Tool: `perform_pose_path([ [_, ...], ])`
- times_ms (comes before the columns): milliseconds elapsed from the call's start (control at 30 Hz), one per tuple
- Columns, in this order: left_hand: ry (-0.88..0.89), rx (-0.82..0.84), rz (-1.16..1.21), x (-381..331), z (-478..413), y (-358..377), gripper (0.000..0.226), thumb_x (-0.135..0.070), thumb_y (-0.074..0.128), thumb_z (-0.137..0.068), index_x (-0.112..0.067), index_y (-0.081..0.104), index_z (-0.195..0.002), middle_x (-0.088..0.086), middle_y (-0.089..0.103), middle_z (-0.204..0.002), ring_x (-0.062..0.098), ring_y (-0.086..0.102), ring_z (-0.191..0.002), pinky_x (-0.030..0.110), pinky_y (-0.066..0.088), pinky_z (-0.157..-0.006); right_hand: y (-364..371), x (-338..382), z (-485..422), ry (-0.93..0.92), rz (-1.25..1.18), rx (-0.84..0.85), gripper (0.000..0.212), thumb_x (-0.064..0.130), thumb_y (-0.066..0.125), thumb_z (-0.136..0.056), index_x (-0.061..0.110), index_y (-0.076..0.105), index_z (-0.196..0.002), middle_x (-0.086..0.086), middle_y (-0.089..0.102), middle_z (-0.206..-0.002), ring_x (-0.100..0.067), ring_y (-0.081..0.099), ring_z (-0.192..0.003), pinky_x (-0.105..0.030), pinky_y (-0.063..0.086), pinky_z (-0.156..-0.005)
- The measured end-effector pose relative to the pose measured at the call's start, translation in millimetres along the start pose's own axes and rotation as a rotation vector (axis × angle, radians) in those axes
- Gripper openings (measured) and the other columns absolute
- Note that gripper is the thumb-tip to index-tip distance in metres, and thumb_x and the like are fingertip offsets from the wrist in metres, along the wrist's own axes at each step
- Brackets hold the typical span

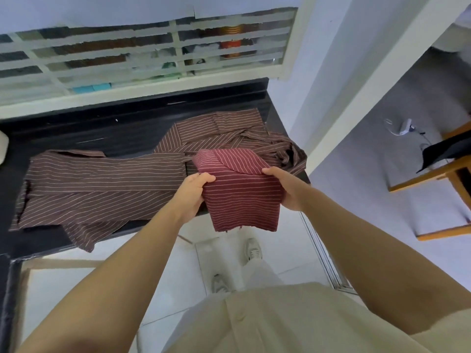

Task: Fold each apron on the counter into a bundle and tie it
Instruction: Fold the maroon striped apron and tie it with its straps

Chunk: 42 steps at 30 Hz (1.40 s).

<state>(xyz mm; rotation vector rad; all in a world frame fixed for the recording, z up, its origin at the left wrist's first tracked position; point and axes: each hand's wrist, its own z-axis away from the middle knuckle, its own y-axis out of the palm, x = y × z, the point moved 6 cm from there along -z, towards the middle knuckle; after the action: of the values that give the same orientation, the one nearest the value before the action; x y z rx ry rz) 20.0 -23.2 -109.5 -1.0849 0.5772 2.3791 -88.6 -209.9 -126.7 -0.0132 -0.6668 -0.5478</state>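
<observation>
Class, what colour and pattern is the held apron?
Apron: red, thin pale stripes; head view.

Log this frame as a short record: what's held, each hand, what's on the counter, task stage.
held: red striped apron, folded, above the front edge of the counter
left hand: grips its left side
right hand: grips its right side
on counter: brown striped fabric lying spread, unfolded
stage: red apron folded, no tie visible round it

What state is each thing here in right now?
red striped apron, folded small, held up in both hands.
left hand, grips the apron's left edge.
right hand, grips its right edge.
brown striped apron, unfolded, spread on the counter, corner overhanging.
rumpled brown cloth, heaped at the counter's right end.
</observation>
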Motion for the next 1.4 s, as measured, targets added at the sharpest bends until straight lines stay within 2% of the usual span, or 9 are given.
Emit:
perform_pose_path([
  [233, 0.018, 0.035, -0.062, 23, 41, 3, 0.023, -0.01, 0.042, -0.097, -0.005, 0.062, -0.108, 0.007, 0.069, -0.093, 0.018, 0.062, -0.086, 0.034, 0.045, -0.083, -3, -34, 32, 0.043, 0.054, 0.11, 0.036, 0.026, 0.061, -0.094, 0.009, 0.053, -0.125, -0.009, 0.068, -0.106, -0.023, 0.065, -0.097, -0.036, 0.051, -0.084],
  [367, -0.046, -0.103, -0.337, 41, 63, -3, 0.012, -0.012, 0.052, -0.095, -0.01, 0.063, -0.092, 0.001, 0.067, -0.091, 0.015, 0.057, -0.086, 0.028, 0.038, -0.078, -12, -49, 44, 0.016, 0.354, 0.142, 0.041, 0.026, 0.061, -0.096, 0.012, 0.051, -0.133, -0.009, 0.061, -0.123, -0.02, 0.055, -0.115, -0.036, 0.035, -0.104],
  [500, -0.196, -0.155, -0.463, 93, 90, -2, 0.017, -0.018, 0.065, -0.091, -0.003, 0.071, -0.096, 0.006, 0.065, -0.095, 0.014, 0.044, -0.067, 0.024, 0.038, -0.057, -40, -84, 61, 0.217, 0.54, 0.092, 0.026, 0.02, 0.066, -0.093, 0.006, 0.058, -0.114, -0.009, 0.058, -0.086, -0.009, 0.044, -0.06, -0.016, 0.036, -0.052],
  [600, -0.338, -0.135, -0.402, 130, 109, 13, 0.021, -0.016, 0.06, -0.096, 0.0, 0.067, -0.107, 0.013, 0.068, -0.093, 0.012, 0.048, -0.05, 0.017, 0.031, -0.037, -48, -114, 79, 0.371, 0.411, 0.114, 0.025, 0.013, 0.061, -0.096, 0.007, 0.055, -0.119, -0.009, 0.067, -0.1, -0.013, 0.068, -0.06, -0.013, 0.037, -0.037],
  [700, -0.507, -0.121, -0.325, 160, 132, 32, 0.017, -0.017, 0.051, -0.101, -0.003, 0.06, -0.102, 0.007, 0.062, -0.065, 0.009, 0.048, -0.037, 0.015, 0.031, -0.034, -49, -136, 92, 0.433, 0.268, 0.132, 0.031, 0.005, 0.059, -0.095, -0.001, 0.052, -0.124, -0.02, 0.062, -0.119, -0.036, 0.069, -0.099, -0.034, 0.061, -0.059],
  [800, -0.611, -0.092, -0.27, 175, 143, 41, 0.021, -0.021, 0.045, -0.103, -0.008, 0.055, -0.089, -0.003, 0.037, -0.046, 0.006, 0.026, -0.033, 0.014, 0.023, -0.032, -49, -144, 98, 0.383, 0.19, 0.136, 0.036, 0.001, 0.058, -0.094, 0.0, 0.05, -0.129, -0.023, 0.054, -0.131, -0.041, 0.057, -0.117, -0.05, 0.059, -0.079],
  [967, -0.665, 0.034, -0.023, 175, 161, 65, 0.029, -0.032, 0.045, -0.103, -0.007, 0.059, -0.111, 0.016, 0.073, -0.082, 0.016, 0.068, -0.053, 0.021, 0.054, -0.044, -59, -134, 103, 0.223, 0.162, 0.076, 0.034, 0.026, 0.068, -0.091, 0.002, 0.059, -0.113, -0.02, 0.064, -0.119, -0.035, 0.066, -0.105, -0.045, 0.057, -0.087],
  [1167, -0.374, 0.015, 0.327, 132, 143, 76, 0.047, -0.044, 0.057, -0.094, -0.006, 0.058, -0.122, 0.028, 0.066, -0.116, 0.036, 0.069, -0.102, 0.041, 0.06, -0.078, -59, -85, 104, -0.079, 0.09, 0.118, 0.044, 0.021, 0.066, -0.092, 0.002, 0.053, -0.129, -0.017, 0.063, -0.124, -0.026, 0.062, -0.113, -0.032, 0.061, -0.075],
  [1400, -0.044, -0.334, 0.371, 43, 116, 55, 0.031, -0.025, 0.07, -0.089, -0.007, 0.059, -0.112, 0.013, 0.069, -0.106, 0.025, 0.069, -0.092, 0.032, 0.061, -0.072, -20, 5, 106, -0.383, 0.247, 0.153, 0.021, 0.016, 0.055, -0.098, 0.013, 0.057, -0.119, -0.008, 0.069, -0.116, -0.022, 0.065, -0.11, -0.037, 0.053, -0.098],
])
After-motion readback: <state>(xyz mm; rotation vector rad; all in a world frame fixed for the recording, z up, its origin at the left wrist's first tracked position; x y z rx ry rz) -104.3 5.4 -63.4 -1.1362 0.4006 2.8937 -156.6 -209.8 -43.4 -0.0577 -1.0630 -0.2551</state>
